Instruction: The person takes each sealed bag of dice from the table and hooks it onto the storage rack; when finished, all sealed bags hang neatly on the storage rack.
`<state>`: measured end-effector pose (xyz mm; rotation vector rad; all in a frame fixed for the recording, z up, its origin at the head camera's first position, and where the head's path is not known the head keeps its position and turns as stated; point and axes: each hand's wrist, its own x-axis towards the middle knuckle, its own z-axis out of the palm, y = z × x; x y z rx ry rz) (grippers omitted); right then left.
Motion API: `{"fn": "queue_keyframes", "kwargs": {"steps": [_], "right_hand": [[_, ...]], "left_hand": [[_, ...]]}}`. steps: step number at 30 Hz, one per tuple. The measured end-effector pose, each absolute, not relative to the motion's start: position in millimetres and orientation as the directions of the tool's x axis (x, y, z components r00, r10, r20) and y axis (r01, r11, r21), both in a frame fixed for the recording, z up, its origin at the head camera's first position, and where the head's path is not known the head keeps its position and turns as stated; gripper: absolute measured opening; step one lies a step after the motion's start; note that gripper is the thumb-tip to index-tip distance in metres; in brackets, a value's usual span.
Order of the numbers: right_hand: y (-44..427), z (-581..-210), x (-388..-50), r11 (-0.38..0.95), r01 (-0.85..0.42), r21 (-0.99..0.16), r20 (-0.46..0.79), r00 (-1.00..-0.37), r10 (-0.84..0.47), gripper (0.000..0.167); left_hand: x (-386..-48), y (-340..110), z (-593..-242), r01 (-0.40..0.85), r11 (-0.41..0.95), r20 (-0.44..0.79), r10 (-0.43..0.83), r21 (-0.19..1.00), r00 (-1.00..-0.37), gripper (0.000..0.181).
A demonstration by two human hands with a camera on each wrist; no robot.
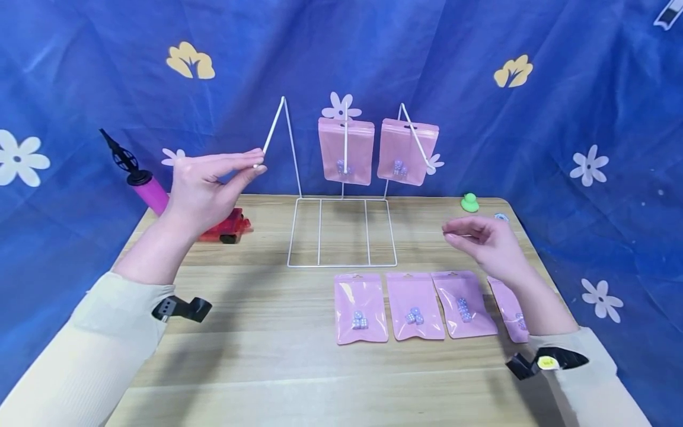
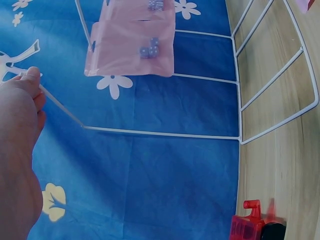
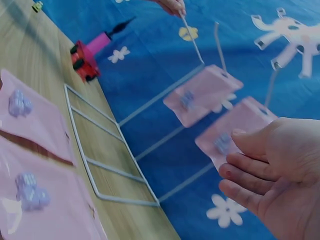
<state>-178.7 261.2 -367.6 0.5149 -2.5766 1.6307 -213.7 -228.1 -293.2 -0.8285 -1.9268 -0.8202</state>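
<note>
In the head view a white wire display rack (image 1: 341,266) stands at the back of the table. My left hand (image 1: 208,187) pinches the front tip of its left prong (image 1: 274,124) between thumb and fingers. A pink zip bag (image 1: 360,148) with purple dice hangs on the middle prong, and another pink bag (image 1: 393,139) hangs on the right prong. My right hand (image 1: 485,243) is in the air right of the rack, fingers loosely bent, holding nothing; the right wrist view shows its bare palm (image 3: 295,175).
Several pink bags of dice (image 1: 360,296) lie in a row before the rack, the rightmost partly behind my right forearm. A red toy vehicle (image 1: 229,228) and a magenta pump (image 1: 152,193) are at left. A green duck (image 1: 469,203) sits at back right, before a blue curtain (image 1: 240,35).
</note>
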Motion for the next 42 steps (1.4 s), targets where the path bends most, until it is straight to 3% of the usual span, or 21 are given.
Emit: {"fn": "queue_keyframes", "kwargs": {"steps": [9,17,21,25,30,33,42], "right_hand": [[319,-384,-163,0.492,-0.235,-0.838,0.159,-0.968,-0.193,0.027],[369,-405,-149,0.567,-0.085,-0.819,0.033,-0.994,-0.101,0.037],[391,-417,-143,0.629,0.002,-0.778,-0.041,-0.998,-0.046,0.044],[411,-431,-138,0.655,0.086,-0.751,-0.123,-0.992,-0.011,0.052],[430,-445,-134,0.670,0.166,-0.724,-0.199,-0.980,0.027,0.062],[439,-451,-131,0.699,0.190,-0.689,-0.224,-0.974,0.044,0.063],[453,-461,-124,0.728,0.319,-0.607,-0.329,-0.934,0.135,0.073]], "left_hand": [[-213,-228,-293,0.790,0.572,0.877,0.238,0.220,-0.417,0.025],[-210,-226,-294,0.793,0.565,0.886,0.219,0.227,-0.409,0.029],[-209,-225,-295,0.800,0.554,0.893,0.208,0.230,-0.400,0.014],[-208,-224,-296,0.804,0.556,0.895,0.223,0.209,-0.387,0.037],[-211,-227,-295,0.785,0.573,0.884,0.209,0.236,-0.419,0.015],[-211,-229,-295,0.783,0.575,0.883,0.207,0.238,-0.421,0.028],[-209,-227,-296,0.795,0.564,0.882,0.229,0.224,-0.411,0.031]]}}
